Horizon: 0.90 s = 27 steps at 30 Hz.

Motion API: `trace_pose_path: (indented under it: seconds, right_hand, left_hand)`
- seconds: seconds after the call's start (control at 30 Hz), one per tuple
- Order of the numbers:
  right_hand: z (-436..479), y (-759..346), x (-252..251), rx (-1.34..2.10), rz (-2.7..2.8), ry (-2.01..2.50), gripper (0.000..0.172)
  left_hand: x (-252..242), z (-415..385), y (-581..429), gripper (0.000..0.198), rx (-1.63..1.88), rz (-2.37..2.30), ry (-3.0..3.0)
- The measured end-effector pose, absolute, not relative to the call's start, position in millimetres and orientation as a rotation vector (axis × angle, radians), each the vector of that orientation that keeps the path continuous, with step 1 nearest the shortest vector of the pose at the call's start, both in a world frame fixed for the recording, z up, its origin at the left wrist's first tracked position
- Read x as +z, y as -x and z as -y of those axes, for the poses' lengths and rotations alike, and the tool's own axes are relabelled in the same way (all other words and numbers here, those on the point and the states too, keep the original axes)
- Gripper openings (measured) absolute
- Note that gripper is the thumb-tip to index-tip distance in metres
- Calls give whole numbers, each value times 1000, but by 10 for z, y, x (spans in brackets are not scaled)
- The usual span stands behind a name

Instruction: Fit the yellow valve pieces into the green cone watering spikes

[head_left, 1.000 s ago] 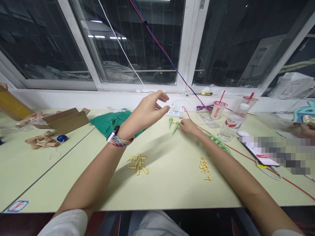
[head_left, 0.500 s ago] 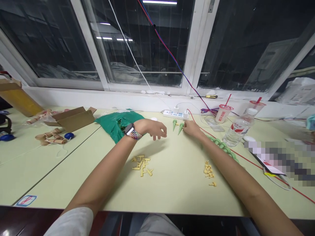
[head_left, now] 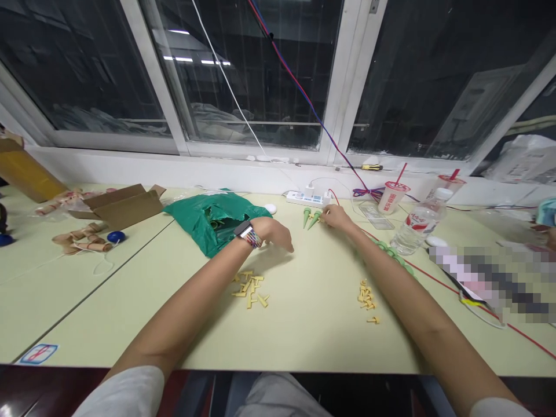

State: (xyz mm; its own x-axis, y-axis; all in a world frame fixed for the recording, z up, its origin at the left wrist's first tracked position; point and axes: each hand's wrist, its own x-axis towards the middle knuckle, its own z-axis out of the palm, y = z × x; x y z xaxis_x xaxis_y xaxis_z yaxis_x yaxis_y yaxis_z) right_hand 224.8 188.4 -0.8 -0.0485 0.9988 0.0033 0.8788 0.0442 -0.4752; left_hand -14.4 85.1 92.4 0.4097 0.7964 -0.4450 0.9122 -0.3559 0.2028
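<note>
My left hand (head_left: 273,234) hangs palm down just above the pale green table (head_left: 313,341), right of a green plastic bag (head_left: 212,223), holding nothing. A fabric bracelet and watch circle its wrist. My right hand (head_left: 336,217) is at the far side of the table, its fingertips against the wide end of a green cone (head_left: 315,219). A second green cone (head_left: 306,217) stands just left of that one. Small yellow pegs lie in one pile (head_left: 249,289) below my left forearm and another (head_left: 365,295) below my right forearm.
A white power strip (head_left: 306,198) sits behind the cones. A green ring chain (head_left: 391,252) runs beneath my right forearm. Right of it stand a striped cup (head_left: 391,197) and a water bottle (head_left: 419,229). A cardboard box (head_left: 121,205) and wooden rolls (head_left: 82,240) lie left.
My left hand has come down from above the power strip and moved left, nearer the green bag. My right hand has stayed by the cones.
</note>
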Motion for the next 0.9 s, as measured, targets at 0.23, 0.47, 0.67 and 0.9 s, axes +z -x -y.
trace_pose_path:
  seconds: [0.23,0.47,0.67,0.9]
  right_hand:
    - [-1746,-2840,516,729,2012,2146,16]
    - [-1535,-2905,666,824,2133,2564,18]
    - [-1506,-2840,682,835,2259,2402,19]
    - [-1185,-2639,1149,955,2251,1501,14]
  left_hand:
    - [931,-911,155,68,-561,-1412,-2046]
    - [859,-914,110,65,-515,-1457,-2063]
    - [925,-916,132,55,-526,-1475,-2195]
    - [1096,-912,167,67,90,-1315,-2357]
